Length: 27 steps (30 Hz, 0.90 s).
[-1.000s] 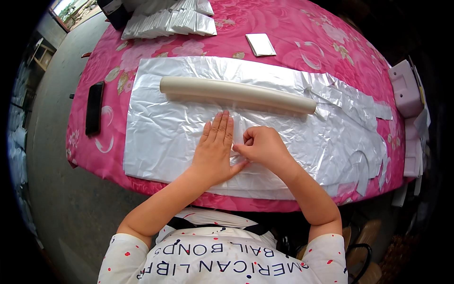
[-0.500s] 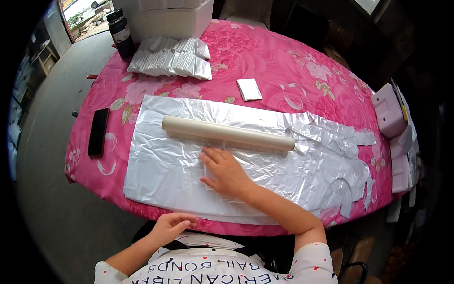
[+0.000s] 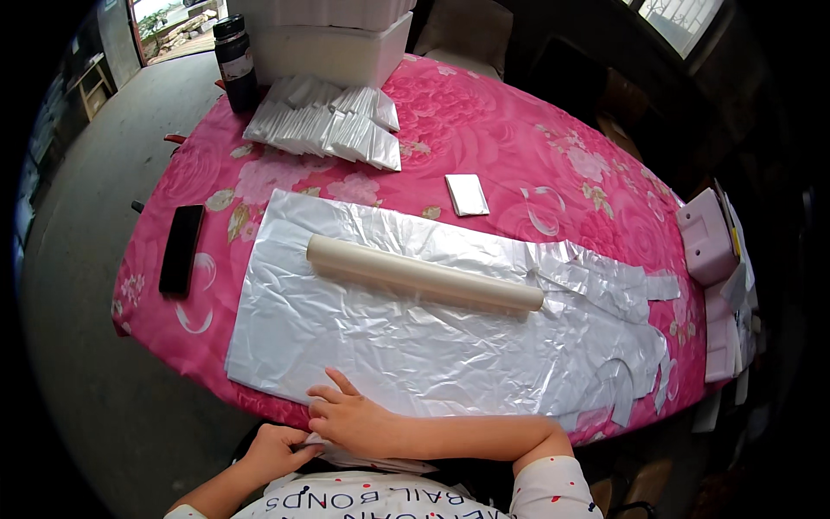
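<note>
beige rod (image 3: 424, 275) lies on plastic sheets (image 3: 484, 363), perhaps for weight; right hand (image 3: 350, 424) has fingers apart, left hand (image 3: 275, 451) i cannot tell.

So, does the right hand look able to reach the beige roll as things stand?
Probably yes: the right hand is at the near edge of the plastic sheeting, and only wrinkled plastic lies between it and the beige roll.

Plastic sheets (image 3: 484, 363) glossy, crinkled; roll (image 3: 424, 272) smooth, matt; phone screen (image 3: 181, 251) glossy
</note>
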Tool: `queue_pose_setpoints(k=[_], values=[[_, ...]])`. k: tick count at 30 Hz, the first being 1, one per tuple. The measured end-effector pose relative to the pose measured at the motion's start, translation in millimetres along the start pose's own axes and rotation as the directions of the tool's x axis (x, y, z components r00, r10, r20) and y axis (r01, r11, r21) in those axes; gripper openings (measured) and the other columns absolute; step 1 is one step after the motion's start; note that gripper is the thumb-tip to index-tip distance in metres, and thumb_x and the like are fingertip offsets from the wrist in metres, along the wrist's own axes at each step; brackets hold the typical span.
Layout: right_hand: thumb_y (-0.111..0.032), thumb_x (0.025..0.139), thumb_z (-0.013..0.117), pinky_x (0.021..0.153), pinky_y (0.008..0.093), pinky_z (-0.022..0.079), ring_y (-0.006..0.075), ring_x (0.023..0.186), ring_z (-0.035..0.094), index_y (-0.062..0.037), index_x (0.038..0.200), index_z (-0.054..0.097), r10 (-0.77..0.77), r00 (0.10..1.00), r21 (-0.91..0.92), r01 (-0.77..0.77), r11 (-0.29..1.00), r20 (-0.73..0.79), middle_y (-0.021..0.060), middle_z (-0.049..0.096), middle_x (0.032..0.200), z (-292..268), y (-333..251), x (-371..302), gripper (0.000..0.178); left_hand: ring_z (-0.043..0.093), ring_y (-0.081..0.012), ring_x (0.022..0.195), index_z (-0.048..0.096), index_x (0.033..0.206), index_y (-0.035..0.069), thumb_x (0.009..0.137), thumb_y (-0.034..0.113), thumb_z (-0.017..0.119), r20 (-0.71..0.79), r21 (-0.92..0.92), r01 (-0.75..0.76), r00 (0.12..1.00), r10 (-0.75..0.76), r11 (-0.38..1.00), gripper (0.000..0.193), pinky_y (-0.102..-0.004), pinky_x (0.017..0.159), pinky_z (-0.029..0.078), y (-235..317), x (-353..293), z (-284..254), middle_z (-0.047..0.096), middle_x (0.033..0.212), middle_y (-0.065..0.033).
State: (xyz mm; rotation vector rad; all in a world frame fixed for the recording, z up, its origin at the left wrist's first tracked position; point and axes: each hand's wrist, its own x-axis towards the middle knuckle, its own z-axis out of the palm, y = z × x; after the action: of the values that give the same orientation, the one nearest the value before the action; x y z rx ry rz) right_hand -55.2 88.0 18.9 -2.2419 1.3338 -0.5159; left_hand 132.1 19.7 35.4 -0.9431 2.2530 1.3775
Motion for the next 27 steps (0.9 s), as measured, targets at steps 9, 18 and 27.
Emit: queue_pose_setpoints(k=[9, 18, 27], values=[[-0.010, 0.080, 0.065, 0.081, 0.0297, 0.045, 0.0127, 0.075, 0.060, -0.0025, 0.091, 0.065, 0.608, 0.472, 0.518, -0.322, 0.793, -0.638, 0.0050, 0.065, 0.079, -145, 148, -38, 0.013, 0.065, -0.0213, 0.072, 0.067, 0.093, 0.002, 0.071, 0.002, 0.066, -0.538, -0.081, -0.392, 0.791, 0.291, 0.916, 0.022, -0.0281, 0.066, 0.051, 2, 12, -5, 0.067, 0.084, -0.0125], [-0.027, 0.074, 0.069, 0.078, 0.0381, 0.046, 0.0340, 0.093, 0.059, 0.0002, 0.101, 0.063, 0.473, 0.226, 0.017, -0.890, 0.456, -0.852, 0.0190, 0.063, 0.098, -175, 253, -62, 0.038, 0.064, -0.0248, 0.073, 0.066, 0.090, 0.004, 0.070, 0.002, 0.067, -0.460, 0.187, -0.589, 0.654, 0.600, 0.786, 0.020, -0.0307, 0.064, 0.052, 12, 21, -1, 0.066, 0.083, -0.0108], [-0.026, 0.082, 0.064, 0.080, 0.0353, 0.047, 0.0275, 0.101, 0.051, -0.0058, 0.119, 0.056, 0.640, 0.674, 0.016, -0.684, 0.730, -0.369, 0.0131, 0.058, 0.105, -120, 110, -118, 0.043, 0.062, -0.0271, 0.088, 0.061, 0.099, 0.003, 0.072, 0.006, 0.066, -0.314, 0.304, -0.631, 0.641, 0.700, 0.714, 0.028, -0.0341, 0.074, 0.051, 29, 42, -3, 0.062, 0.099, -0.0134]])
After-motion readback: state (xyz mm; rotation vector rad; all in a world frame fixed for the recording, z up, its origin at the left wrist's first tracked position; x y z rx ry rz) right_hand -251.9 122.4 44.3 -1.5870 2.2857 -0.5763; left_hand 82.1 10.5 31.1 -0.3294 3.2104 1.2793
